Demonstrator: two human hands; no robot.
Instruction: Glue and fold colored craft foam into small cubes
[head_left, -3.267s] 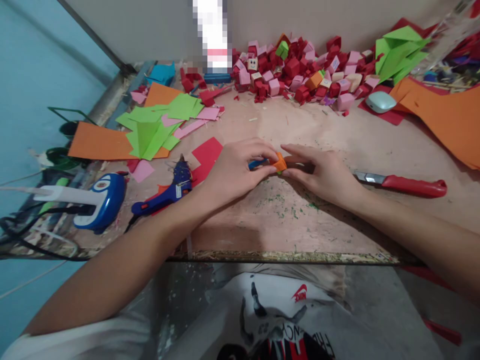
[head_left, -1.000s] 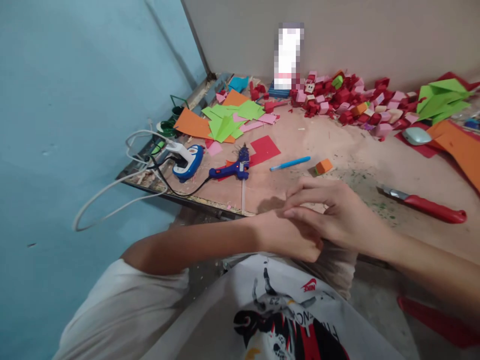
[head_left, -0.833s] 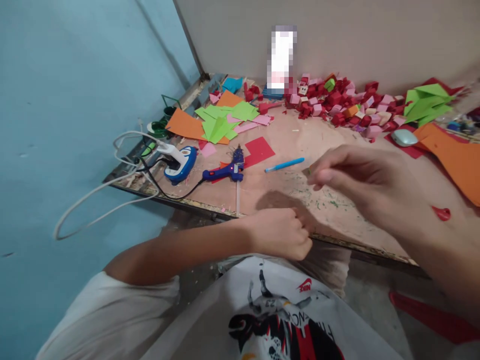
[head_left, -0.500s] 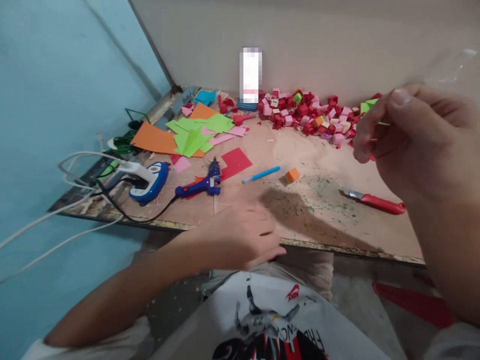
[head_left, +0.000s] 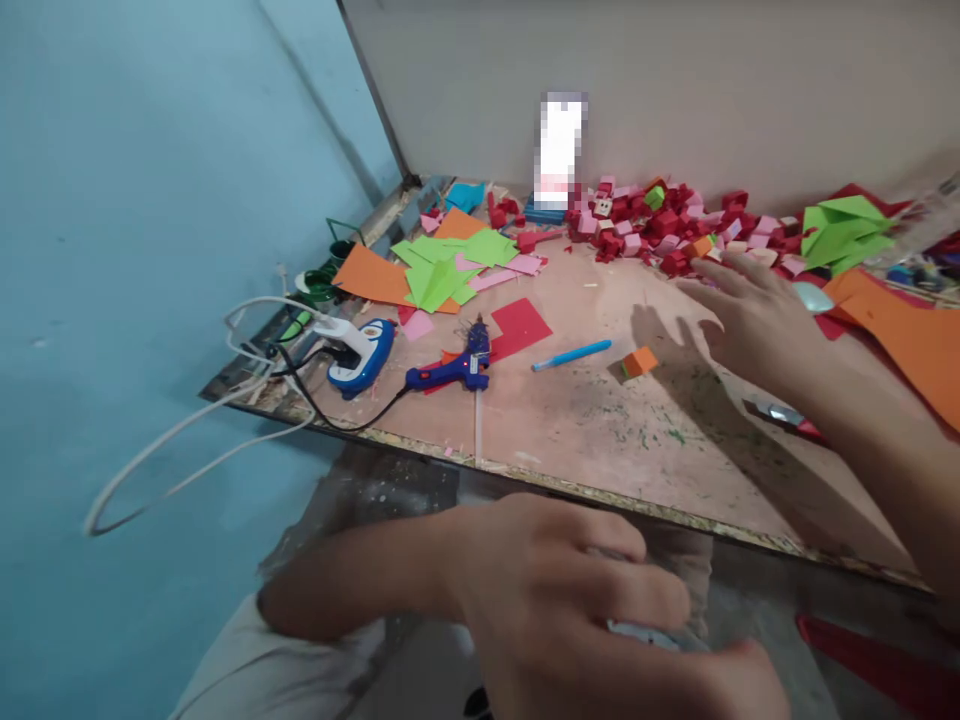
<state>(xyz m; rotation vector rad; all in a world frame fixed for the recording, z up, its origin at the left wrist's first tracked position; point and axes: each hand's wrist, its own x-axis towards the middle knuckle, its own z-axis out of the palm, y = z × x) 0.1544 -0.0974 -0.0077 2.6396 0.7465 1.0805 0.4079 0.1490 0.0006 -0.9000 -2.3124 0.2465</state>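
Observation:
My right hand (head_left: 757,320) reaches out over the table, fingers stretched and holding nothing that I can see. Just beyond its fingertips lies a heap of small red and pink cubes (head_left: 660,225). An orange cube (head_left: 640,362) with a green side sits to its left, alongside a blue pen (head_left: 574,355). Beneath the right forearm, a utility knife (head_left: 781,412) shows its blade, the handle mostly covered. My left hand (head_left: 585,610) hovers in front of the table edge, fingers bent but apart; pale cloth shows between them.
A blue glue gun (head_left: 454,372) lies left of the pen, its cord running to a blue power socket (head_left: 364,360). Green sheets (head_left: 435,275) and a red sheet (head_left: 521,328) lie behind. A phone (head_left: 561,150) stands at the back. An orange sheet (head_left: 911,340) lies right.
My right hand has gone from raised and curled to lower and outstretched toward the cubes. My left hand has moved right and nearer to me. The view has swung left.

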